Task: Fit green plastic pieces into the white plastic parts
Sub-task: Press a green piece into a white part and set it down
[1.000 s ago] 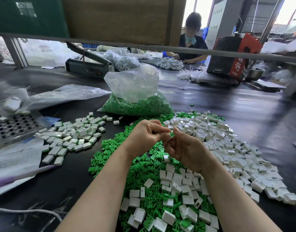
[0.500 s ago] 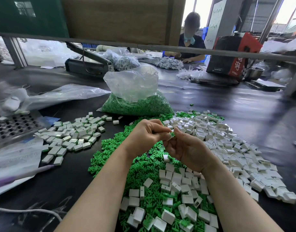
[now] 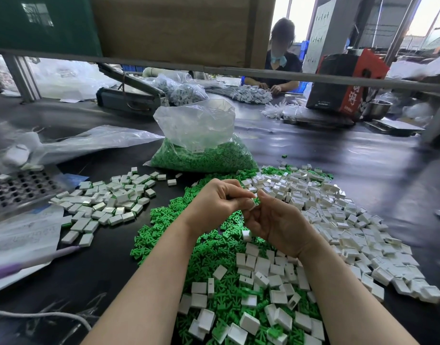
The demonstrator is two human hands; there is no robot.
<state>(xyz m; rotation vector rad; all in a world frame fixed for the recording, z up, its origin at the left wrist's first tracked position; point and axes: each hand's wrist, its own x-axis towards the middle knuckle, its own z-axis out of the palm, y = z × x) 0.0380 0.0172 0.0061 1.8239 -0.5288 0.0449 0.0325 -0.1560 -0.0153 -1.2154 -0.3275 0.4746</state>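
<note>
A heap of finished white parts with green showing at their edges [image 3: 107,202] lies on the left of the bench [image 3: 363,170], while far more loose white parts [image 3: 338,220] and green pieces [image 3: 169,235] wait in the middle and right, plus a full bag of green pieces [image 3: 201,155] beyond, so the job looks well short of done. Above the green spill, the left hand [image 3: 215,202] and right hand [image 3: 278,225] meet fingertip to fingertip, both curled. A green piece [image 3: 256,200] sits pinched between them, probably against a white part, though fingers hide most of it.
</note>
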